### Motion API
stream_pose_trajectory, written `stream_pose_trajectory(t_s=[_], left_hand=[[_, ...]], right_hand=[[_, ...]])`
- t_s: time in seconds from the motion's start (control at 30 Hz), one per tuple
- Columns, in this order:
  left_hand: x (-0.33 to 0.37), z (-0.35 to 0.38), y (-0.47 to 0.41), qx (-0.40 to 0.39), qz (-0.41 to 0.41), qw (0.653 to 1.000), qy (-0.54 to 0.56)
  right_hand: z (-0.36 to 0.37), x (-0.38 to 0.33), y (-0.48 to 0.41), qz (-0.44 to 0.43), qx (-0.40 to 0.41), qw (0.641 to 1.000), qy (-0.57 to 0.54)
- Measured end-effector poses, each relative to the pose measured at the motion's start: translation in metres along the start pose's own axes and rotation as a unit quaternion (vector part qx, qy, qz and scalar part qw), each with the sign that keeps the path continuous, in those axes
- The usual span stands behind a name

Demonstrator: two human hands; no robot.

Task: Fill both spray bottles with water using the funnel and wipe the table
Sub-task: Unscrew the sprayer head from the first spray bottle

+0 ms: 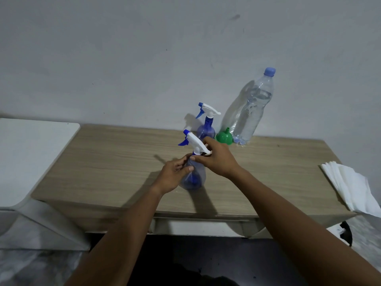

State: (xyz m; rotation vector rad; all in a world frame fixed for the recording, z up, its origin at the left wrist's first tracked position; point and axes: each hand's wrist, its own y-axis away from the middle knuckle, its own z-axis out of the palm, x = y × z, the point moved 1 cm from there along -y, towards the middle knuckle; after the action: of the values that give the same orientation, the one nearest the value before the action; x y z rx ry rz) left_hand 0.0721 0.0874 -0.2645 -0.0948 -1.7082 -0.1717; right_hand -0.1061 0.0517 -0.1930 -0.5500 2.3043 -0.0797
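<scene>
Standing upright on the tabletop [103, 162], the near spray bottle [194, 179] was gripped round its body by the left hand [173, 176], the right hand [218, 159] pinching its collar, the funnel [224, 137] beyond, nearer the right.

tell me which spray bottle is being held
The near spray bottle: the left hand grips its body and the right hand pinches its neck. The far spray bottle stands unheld beside the funnel.
</scene>
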Motion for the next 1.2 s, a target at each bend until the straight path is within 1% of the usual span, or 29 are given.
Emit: stream_pose_trajectory(t_s=[0.1,0.2,0.4,0.47,0.53,0.6,0.67,0.77,0.87,0.97,1.03,1.2], left_hand=[[-0.001,0.002,0.000,0.013,-0.001,1.000,0.013],[0.000,0.003,0.000,0.014,0.000,1.000,0.021],[-0.001,0.003,0.001,0.011,-0.001,1.000,0.016],[0.000,0.003,0.001,0.012,0.000,1.000,0.007],[0.000,0.003,0.001,0.013,-0.001,1.000,-0.009],[-0.001,0.002,0.000,0.012,-0.005,1.000,-0.013],[-0.004,0.003,0.000,0.013,-0.011,1.000,-0.011],[-0.001,0.007,0.002,0.021,-0.013,1.000,-0.005],[0.006,0.010,0.004,0.030,-0.013,0.999,-0.007],[0.012,0.013,0.009,0.037,-0.026,0.999,-0.027],[0.020,0.013,0.013,0.037,-0.022,0.998,-0.043],[0.026,0.009,0.016,0.059,-0.031,0.995,-0.070]], right_hand=[[0.000,0.004,0.000,0.003,-0.014,1.000,-0.028],[-0.001,0.008,0.002,0.017,-0.052,0.995,-0.079],[-0.014,0.011,0.001,0.046,-0.123,0.985,-0.112],[-0.013,0.010,0.000,0.024,-0.114,0.989,-0.086],[-0.007,0.007,-0.002,0.002,-0.084,0.995,-0.052],[-0.003,0.004,-0.004,-0.005,-0.046,0.999,-0.026],[0.000,0.005,-0.005,-0.008,-0.027,1.000,-0.014],[0.003,0.011,-0.003,-0.005,-0.033,0.999,-0.040],[0.002,0.013,-0.001,0.019,-0.041,0.996,-0.073],[-0.002,0.013,-0.002,0.043,-0.061,0.991,-0.115],[-0.006,0.012,-0.001,0.053,-0.058,0.987,-0.141],[-0.036,-0.007,-0.003,0.008,-0.037,0.979,-0.200]])
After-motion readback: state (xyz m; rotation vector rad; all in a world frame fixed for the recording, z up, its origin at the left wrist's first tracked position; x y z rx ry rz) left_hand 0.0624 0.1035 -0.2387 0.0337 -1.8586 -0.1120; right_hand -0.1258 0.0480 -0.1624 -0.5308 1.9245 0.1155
